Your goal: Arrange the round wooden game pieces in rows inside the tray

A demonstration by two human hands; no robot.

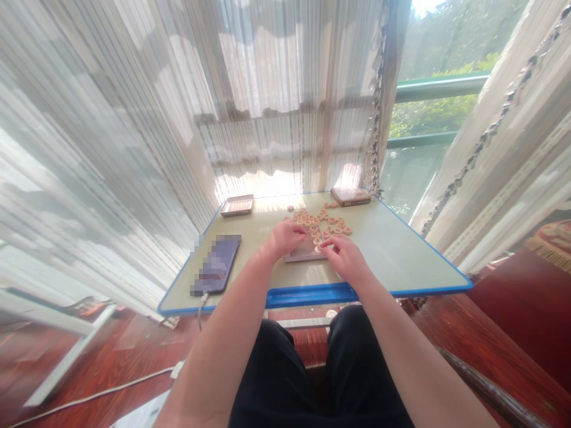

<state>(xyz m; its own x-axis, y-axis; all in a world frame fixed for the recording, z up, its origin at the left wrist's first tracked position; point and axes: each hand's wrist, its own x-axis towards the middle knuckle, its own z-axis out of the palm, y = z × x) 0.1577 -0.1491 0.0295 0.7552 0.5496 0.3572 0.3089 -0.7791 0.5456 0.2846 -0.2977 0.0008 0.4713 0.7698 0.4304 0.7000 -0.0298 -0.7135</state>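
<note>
A shallow wooden box [297, 252] lies near the middle of the table's front, with a column of round Chinese chess pieces [317, 242] along its right side. My right hand [345, 257] has its thumb and fingertips pinched at the nearest piece of that column, by the box's front right corner. Over the box's left part is my left hand [288, 236], its fingers drawn together; whatever they hold, if anything, is too small to tell. Just beyond the box, a loose heap of more Chinese chess pieces [303, 217] spreads to the right, partly hidden by my hands.
The small table [405, 255] has a blue rim. A phone [218, 264] with a charging cable lies at left. A shallow tray or lid [238, 205] sits at the back left, a flat box [350, 196] at the back right. Sheer curtains [285, 89] hang behind.
</note>
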